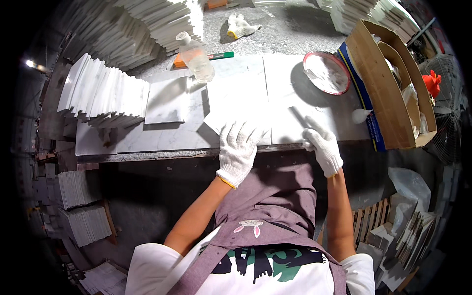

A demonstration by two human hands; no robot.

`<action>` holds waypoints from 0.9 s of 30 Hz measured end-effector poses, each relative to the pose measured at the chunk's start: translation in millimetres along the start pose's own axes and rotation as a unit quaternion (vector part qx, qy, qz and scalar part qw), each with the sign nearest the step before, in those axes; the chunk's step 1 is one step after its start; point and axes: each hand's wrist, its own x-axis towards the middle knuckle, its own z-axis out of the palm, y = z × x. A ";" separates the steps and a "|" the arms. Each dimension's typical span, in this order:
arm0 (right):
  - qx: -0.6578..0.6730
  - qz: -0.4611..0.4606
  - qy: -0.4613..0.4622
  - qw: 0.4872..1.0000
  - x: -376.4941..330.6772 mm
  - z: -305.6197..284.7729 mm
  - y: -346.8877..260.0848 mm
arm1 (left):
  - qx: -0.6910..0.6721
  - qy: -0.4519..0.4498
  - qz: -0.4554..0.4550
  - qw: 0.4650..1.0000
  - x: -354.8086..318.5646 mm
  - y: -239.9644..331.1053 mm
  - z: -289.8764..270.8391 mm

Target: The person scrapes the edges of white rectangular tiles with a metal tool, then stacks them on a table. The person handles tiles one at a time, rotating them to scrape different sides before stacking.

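Note:
My left hand (237,150), in a white knitted glove, lies with its fingers spread over the near edge of a white tile (236,110) on the worktable. My right hand (323,147), gloved the same way, is closed around a thin grey flat-bladed tool (298,117), which looks like a scraper; its handle is hidden in the fingers. The blade points up and left, right of the tile. Beyond the right hand stands a round red-rimmed bowl (326,73) of white paste or powder. A single tile (168,101) lies left of the left hand.
A row of upright white tiles (105,91) stands at left. A clear bottle (196,59) stands by an orange-and-green object (221,56). An open cardboard box (388,88) and a white squeeze bulb (360,116) sit at right. A loose glove (241,26) lies at the back.

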 end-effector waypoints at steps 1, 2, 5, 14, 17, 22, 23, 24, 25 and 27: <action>0.074 -0.013 0.017 0.997 -6.4 -3.4 7.5 | 0.010 -0.004 -0.005 1.000 0.3 1.0 0.7; 0.147 -0.029 0.038 0.988 -13.2 -7.4 15.5 | 0.018 0.007 0.006 1.000 -0.3 0.5 3.5; 0.258 0.001 -0.005 0.966 -27.0 -11.0 38.7 | 0.037 0.033 0.037 0.998 0.0 -4.5 7.6; 0.252 0.002 -0.029 0.967 9.5 25.6 13.4 | -0.248 0.007 -0.090 0.965 39.4 -18.8 -62.7; 0.224 -0.019 -0.033 0.974 36.8 44.6 -0.2 | -0.384 -0.025 -0.160 0.909 45.0 -24.6 -84.0; 0.191 -0.011 -0.077 0.979 67.2 84.1 -17.2 | -0.409 -0.052 -0.196 0.890 47.5 -32.2 -96.5; 0.181 0.005 -0.071 0.981 70.0 89.2 -20.7 | -0.410 -0.054 -0.202 0.888 48.9 -32.7 -97.3; 0.194 0.005 -0.100 0.976 74.9 90.7 -21.1 | -0.411 -0.055 -0.208 0.886 50.3 -33.3 -97.9; 0.207 0.006 -0.129 0.970 80.9 91.0 -19.9 | -0.407 -0.058 -0.225 0.883 50.7 -34.4 -96.8; 0.209 0.008 -0.169 0.963 81.4 91.2 -21.8 | -0.414 -0.043 -0.237 0.878 48.4 -31.0 -95.8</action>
